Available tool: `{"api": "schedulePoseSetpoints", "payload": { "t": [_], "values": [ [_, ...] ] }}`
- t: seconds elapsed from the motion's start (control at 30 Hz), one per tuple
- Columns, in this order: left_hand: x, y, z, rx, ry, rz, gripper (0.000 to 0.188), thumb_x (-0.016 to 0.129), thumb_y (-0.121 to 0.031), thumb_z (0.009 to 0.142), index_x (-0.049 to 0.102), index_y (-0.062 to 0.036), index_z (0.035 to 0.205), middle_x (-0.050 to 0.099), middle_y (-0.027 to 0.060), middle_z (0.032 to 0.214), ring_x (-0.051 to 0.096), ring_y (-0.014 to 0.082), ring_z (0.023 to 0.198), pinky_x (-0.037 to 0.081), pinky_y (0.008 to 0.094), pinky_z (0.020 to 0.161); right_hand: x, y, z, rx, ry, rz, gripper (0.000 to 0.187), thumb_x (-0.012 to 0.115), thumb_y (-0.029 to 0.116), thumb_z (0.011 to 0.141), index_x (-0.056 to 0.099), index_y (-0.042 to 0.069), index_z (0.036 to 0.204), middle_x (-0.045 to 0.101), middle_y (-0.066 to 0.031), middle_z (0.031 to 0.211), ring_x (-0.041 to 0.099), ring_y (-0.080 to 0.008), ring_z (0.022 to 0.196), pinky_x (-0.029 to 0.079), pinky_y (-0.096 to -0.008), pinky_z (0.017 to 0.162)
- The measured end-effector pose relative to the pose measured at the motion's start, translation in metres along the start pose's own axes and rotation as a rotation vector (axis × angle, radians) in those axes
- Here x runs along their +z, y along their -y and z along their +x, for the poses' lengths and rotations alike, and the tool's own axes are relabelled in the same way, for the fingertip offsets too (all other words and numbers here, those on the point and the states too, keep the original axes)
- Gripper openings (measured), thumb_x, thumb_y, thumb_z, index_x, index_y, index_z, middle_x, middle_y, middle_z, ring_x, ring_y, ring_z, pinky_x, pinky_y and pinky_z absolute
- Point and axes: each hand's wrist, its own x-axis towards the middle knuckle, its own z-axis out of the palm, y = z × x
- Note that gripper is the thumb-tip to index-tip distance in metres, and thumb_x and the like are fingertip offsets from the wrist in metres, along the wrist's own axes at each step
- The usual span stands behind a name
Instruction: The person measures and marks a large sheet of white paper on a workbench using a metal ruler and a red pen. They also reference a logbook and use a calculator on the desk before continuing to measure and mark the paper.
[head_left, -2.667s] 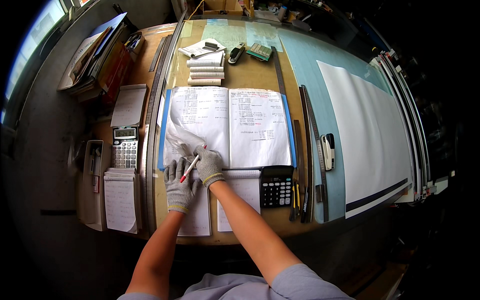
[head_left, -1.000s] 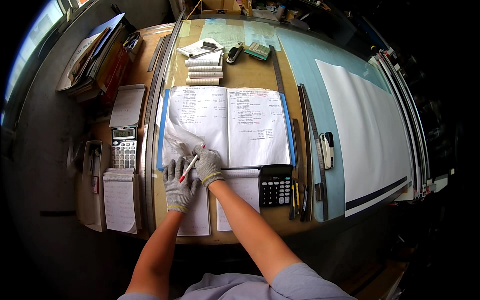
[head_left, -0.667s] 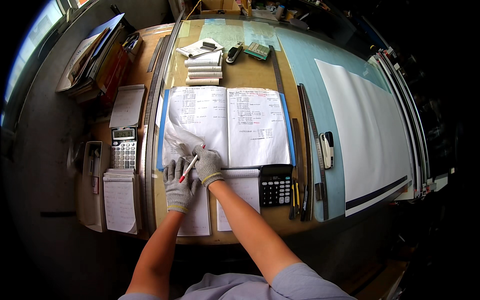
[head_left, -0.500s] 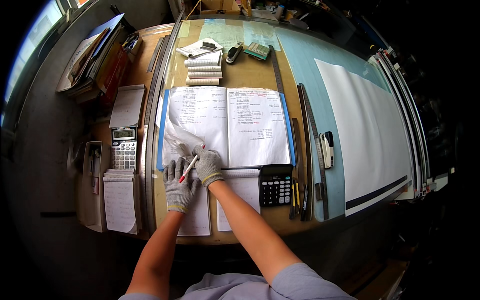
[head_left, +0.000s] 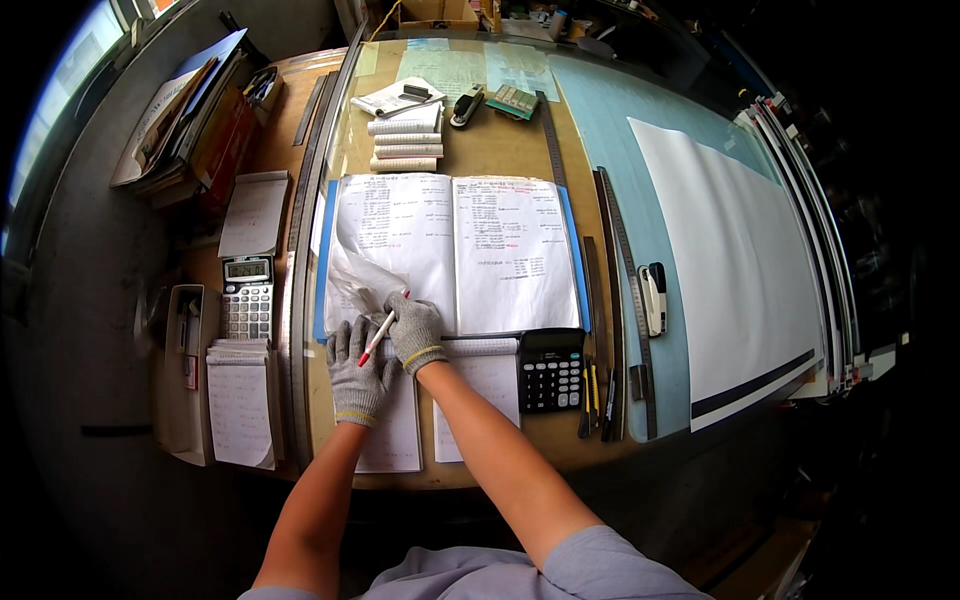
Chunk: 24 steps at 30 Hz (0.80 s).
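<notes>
And the right hand point(head_left: 416, 330) grips the red-tipped pen point(head_left: 377, 341), slanted, apparently leaving fingertips free for the curled page point(head_left: 362, 275); the left hand point(head_left: 357, 372), fingers extended, lies by the open book's point(head_left: 515, 306) lower edge on the worktop point(head_left: 500, 150), likely steadying things.

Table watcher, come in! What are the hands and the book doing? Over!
Right hand holding red-and-white pen. Left hand open, alongside. Book open flat. Possible snag: crumpled page corner by right hand.
</notes>
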Motion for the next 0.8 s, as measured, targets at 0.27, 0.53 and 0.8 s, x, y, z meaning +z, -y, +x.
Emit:
{"api": "schedulePoseSetpoints", "payload": {
  "t": [0.27, 0.53, 0.8],
  "values": [
    [-0.002, -0.002, 0.000, -0.008, -0.001, -0.004, 0.067, 0.063, -0.037, 0.090, 0.047, -0.0109, 0.149, 0.040, 0.0171, 0.156, 0.032, 0.0423, 0.145, 0.020, 0.0568, 0.121, 0.001, -0.001, 0.000, -0.009, 0.000, 0.000, 0.009, 0.067, 0.011, 0.079, 0.070, 0.012, 0.088, 0.068, -0.0166, 0.078, 0.067, -0.0390, 0.081, 0.052, -0.0474, 0.080],
    [0.002, 0.000, -0.001, 0.010, -0.031, 0.010, 0.069, 0.066, -0.037, 0.088, 0.046, -0.0106, 0.149, 0.042, 0.0168, 0.155, 0.034, 0.0416, 0.145, 0.020, 0.0568, 0.121, 0.002, 0.000, 0.000, 0.009, 0.011, -0.003, 0.009, 0.068, 0.013, 0.080, 0.069, 0.011, 0.089, 0.069, -0.0160, 0.078, 0.067, -0.0381, 0.081, 0.052, -0.0468, 0.080],
    [-0.002, -0.005, 0.000, -0.074, 0.103, 0.052, 0.066, 0.063, -0.038, 0.090, 0.049, -0.0066, 0.146, 0.042, 0.0213, 0.154, 0.032, 0.0434, 0.146, 0.018, 0.0566, 0.122, -0.023, 0.004, -0.007, -0.027, 0.099, 0.217, 0.014, 0.073, 0.016, 0.083, 0.062, 0.008, 0.086, 0.066, -0.0162, 0.073, 0.066, -0.0356, 0.070, 0.053, -0.0445, 0.069]
  ]
}}
